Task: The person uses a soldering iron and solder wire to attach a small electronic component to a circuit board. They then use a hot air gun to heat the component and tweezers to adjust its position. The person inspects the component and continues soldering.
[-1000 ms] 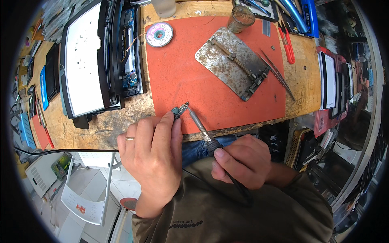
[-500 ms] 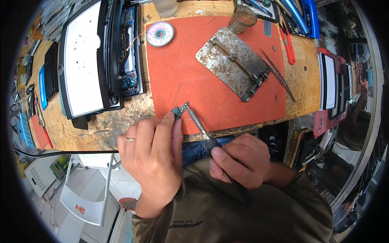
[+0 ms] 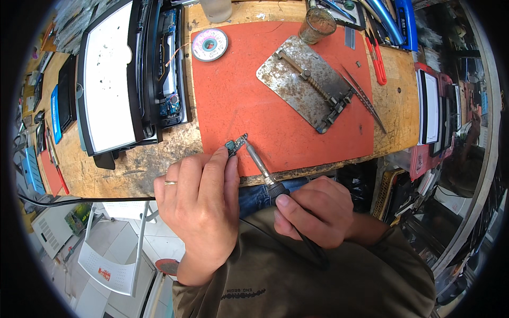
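My left hand (image 3: 199, 193), with a ring on one finger, pinches a small green circuit board (image 3: 231, 147) over the near edge of an orange mat (image 3: 238, 90). A bit of metal shows at the board's far end. In my right hand (image 3: 318, 209) is a soldering iron (image 3: 260, 164), held like a pen by its black handle. Its tip meets or nearly meets the metal end of the board; contact is too small to tell. The fingertips of my left hand hide part of the board.
A rusty metal board holder (image 3: 302, 79) lies on the mat, with tweezers (image 3: 366, 98) beside it. Behind stand a wick spool (image 3: 209, 44) and a dirty glass (image 3: 317, 25). Open laptop parts (image 3: 108, 74) fill the left. Red-handled pliers (image 3: 379, 63) lie at the right.
Almost nothing differs. Both hands keep their hold, and the iron's tip stays at the board's end with at most a tiny shift.
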### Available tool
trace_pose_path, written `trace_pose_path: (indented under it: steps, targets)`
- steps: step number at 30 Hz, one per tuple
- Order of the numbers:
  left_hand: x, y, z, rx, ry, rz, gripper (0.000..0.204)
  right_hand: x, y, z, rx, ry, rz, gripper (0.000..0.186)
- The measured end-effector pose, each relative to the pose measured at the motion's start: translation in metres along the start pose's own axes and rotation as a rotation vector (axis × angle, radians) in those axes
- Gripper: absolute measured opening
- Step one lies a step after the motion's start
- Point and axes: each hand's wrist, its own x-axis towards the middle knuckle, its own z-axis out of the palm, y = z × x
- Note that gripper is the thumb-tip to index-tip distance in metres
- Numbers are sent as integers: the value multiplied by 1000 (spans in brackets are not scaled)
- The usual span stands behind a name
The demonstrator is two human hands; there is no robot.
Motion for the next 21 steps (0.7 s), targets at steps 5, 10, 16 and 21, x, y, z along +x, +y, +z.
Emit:
trace_pose_path:
  steps: [5,10,16,21]
  targets:
    - [0,-2,3,15,37,47,20,2,1,0,-11,-13,3,44]
    - [-1,-4,5,20,56,63,21,3,-3,-6,37,-1,33,38]
    - [0,-4,5,20,65,65,22,4,-3,-5,82,0,24,31]
    - [-1,-2,3,-14,27,6,20,5,-2,-2,86,-10,16,30]
